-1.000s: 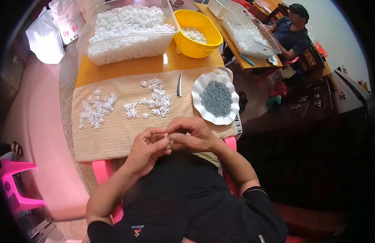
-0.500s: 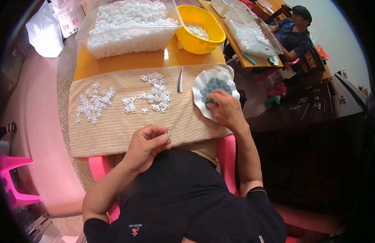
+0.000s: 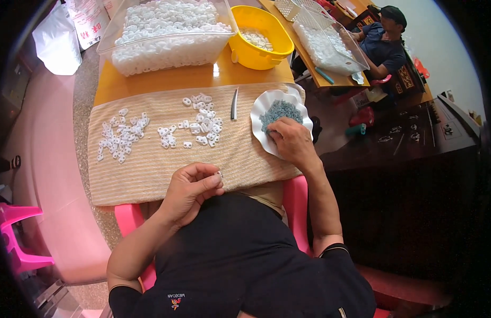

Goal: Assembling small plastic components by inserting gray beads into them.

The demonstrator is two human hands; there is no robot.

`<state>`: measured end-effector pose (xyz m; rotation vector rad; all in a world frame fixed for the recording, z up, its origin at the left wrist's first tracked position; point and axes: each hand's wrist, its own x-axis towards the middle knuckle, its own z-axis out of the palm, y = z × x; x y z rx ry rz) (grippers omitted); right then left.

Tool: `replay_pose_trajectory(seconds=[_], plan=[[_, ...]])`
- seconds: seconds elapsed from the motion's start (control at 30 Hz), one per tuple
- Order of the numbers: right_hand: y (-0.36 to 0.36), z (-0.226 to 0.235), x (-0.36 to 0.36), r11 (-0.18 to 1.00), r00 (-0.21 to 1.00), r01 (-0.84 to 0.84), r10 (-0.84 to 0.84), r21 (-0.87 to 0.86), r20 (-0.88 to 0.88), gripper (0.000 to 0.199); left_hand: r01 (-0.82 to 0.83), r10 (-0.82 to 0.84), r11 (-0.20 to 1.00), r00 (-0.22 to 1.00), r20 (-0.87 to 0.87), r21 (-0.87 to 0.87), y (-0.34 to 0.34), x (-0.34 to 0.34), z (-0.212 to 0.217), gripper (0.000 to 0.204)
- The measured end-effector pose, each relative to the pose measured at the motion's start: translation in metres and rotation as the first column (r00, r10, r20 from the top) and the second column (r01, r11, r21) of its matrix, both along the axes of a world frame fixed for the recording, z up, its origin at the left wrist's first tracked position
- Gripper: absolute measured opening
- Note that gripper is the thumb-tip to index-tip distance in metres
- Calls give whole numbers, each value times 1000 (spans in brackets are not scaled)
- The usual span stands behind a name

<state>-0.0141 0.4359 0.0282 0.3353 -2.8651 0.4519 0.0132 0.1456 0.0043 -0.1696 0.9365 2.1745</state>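
My left hand [image 3: 192, 190] is closed just over the near edge of the towel, above my lap. Thumb and forefinger pinch a small white plastic piece [image 3: 220, 174], mostly hidden by the fingertips. My right hand [image 3: 294, 139] reaches into a white wavy-rimmed dish [image 3: 260, 135], its fingertips drawn together at a heap of tiny grey-blue pieces [image 3: 281, 111]. Whatever lies between those fingertips is hidden. Loose white plastic pieces with two holes lie in a left group [image 3: 122, 135] and a middle group [image 3: 205, 123]. Beside the dish lies a thin, dark pointed tool [image 3: 235, 104].
A striped beige towel [image 3: 150, 185] covers the near table. Behind it stand a clear bin [image 3: 168, 55] full of white pieces and a yellow basin [image 3: 258, 61]. At the right, a person [image 3: 386, 45] sits by another bin [image 3: 335, 50]. A pink stool [image 3: 22, 238] stands left.
My right hand has shifted very slightly left within the heap, its fingertips drawn closer together. My left hand keeps its pinch on the white plastic piece. The whole view has moved a little.
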Motion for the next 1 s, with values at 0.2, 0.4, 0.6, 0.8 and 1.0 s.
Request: replay_pose_trajectory(seconds=[0.2,0.4,0.6,0.8,1.0], plan=[[1,-1,1,1000,999,-4,3,-15,-45,12,1,-1,1000,1000,-3,5,0,0,-1,16],[4,1,5,986,998,38,-46,-161,-45,15,5,-5,1000,1000,-8,-4,1,1,-2,15],[1,-2,10,908,996,84,-81,-410,25,16,-5,5,1000,1000,-2,-17,1,2,-5,16],[-25,4,24,782,985,127,-25,-610,173,13,-20,20,999,1000,3,-26,3,0,-3,16],[-81,0,44,612,937,-66,309,-788,162,17,-19,20,999,1000,15,-47,5,0,0,15]])
